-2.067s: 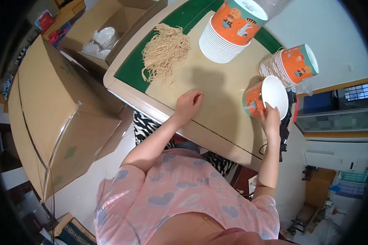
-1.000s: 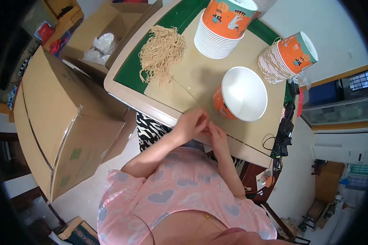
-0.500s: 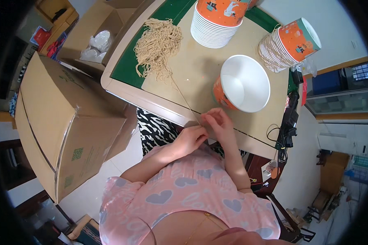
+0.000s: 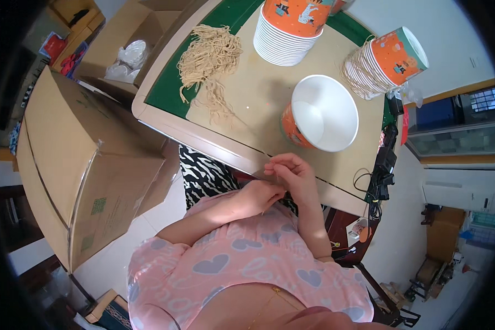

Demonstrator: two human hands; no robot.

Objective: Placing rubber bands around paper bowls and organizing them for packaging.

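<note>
Close together at the table's near edge, my left hand (image 4: 258,198) and my right hand (image 4: 295,175) are both closed in a pinch on a thin beige string. A short bit of it shows below the left fingers; most is hidden by the hands. A tangled pile of the same beige string (image 4: 209,60) lies at the table's far left, its loose strands trailing toward me. Beyond my right hand, an orange paper tub (image 4: 325,113) with a white inside tilts its open mouth toward me.
A tall stack of orange paper tubs (image 4: 289,41) stands at the back. To its right, another stack (image 4: 382,60) lies tilted with string looped round it. Black cables and adapters (image 4: 386,165) run along the right table edge. A big cardboard box (image 4: 115,192) stands left of the table (image 4: 214,140).
The string that ran straight from the pile to my hands no longer looks taut; its strands lie slack near the pile. Both hands have shifted slightly, the left one lower.
</note>
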